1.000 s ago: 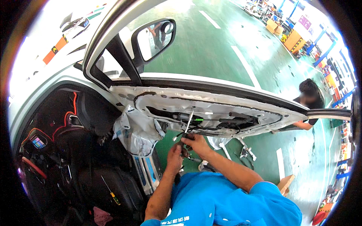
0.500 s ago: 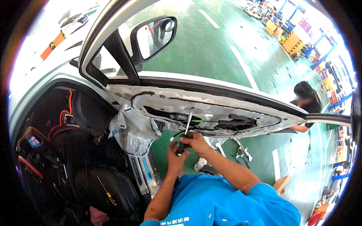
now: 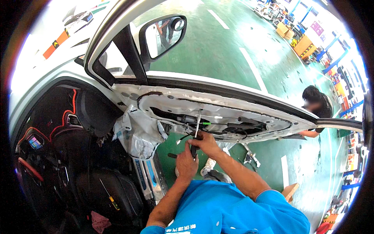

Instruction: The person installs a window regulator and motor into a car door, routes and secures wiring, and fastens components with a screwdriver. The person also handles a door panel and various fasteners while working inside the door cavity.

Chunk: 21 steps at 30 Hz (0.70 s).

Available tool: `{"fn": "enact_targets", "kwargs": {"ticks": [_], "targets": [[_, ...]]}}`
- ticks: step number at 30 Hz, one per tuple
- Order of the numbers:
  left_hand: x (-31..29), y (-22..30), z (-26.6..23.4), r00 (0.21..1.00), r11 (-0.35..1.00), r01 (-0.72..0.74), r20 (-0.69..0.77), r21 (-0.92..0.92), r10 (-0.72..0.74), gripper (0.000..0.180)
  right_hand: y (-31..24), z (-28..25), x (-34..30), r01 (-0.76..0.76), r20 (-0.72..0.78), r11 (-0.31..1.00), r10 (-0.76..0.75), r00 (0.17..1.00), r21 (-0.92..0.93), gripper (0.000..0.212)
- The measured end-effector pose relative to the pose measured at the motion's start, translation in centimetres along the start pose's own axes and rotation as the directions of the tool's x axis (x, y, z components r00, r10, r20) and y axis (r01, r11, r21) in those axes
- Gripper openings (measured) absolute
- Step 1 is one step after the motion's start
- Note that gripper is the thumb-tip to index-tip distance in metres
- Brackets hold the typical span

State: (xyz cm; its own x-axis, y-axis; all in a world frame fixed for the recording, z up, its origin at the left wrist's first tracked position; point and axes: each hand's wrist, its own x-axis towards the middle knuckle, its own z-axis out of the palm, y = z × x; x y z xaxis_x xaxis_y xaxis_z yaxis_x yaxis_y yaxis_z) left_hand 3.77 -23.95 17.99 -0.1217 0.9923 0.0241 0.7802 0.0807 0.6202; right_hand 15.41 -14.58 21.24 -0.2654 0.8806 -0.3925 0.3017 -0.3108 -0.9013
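In front of me stands a car door with its inner trim off, baring the pale door panel (image 3: 175, 98). A hand tool with a long shiny shaft (image 3: 198, 124) reaches up to that panel; its dark handle (image 3: 193, 152) lies between my hands. My right hand (image 3: 207, 145) is closed round the tool where shaft meets handle. My left hand (image 3: 187, 162) grips lower on the handle, touching the right one. A dark stub (image 3: 172, 155) sticks out left of my left hand; whether it belongs to the same tool I cannot tell. A green clip (image 3: 206, 123) sits beside the shaft.
A crumpled plastic liner (image 3: 138, 130) hangs at the door's hinge end. On the seat lie a yellow-handled screwdriver (image 3: 113, 201) and a pink cloth (image 3: 100, 221). A metal part (image 3: 250, 156) rests on the green floor. Another person (image 3: 316, 103) crouches beyond the door's far end.
My left hand has shifted up and right, closing in on my right hand. The right hand has risen slightly along the shaft. The dark stub now shows at the left.
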Motion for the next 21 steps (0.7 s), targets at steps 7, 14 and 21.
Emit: {"fn": "enact_targets", "kwargs": {"ticks": [7,14,21], "targets": [[-0.2,-1.9,1.6,0.866,-0.179,0.495,0.501,-0.850,0.014,0.039,0.9,0.1,1.4,-0.109,0.151,0.896,0.048,0.987,0.430,0.035],[0.0,-0.5,-0.7,0.975,0.910,0.210,0.143,-0.358,-0.169,0.027,0.5,-0.2,0.7,0.017,0.075,0.991,-0.007,0.997,-0.130,0.025],[0.4,-1.2,-0.5,0.984,0.877,0.148,0.159,-0.457,-0.083,0.028,0.7,0.5,0.9,0.001,0.004,0.996,-0.002,1.000,0.095,0.033]]}}
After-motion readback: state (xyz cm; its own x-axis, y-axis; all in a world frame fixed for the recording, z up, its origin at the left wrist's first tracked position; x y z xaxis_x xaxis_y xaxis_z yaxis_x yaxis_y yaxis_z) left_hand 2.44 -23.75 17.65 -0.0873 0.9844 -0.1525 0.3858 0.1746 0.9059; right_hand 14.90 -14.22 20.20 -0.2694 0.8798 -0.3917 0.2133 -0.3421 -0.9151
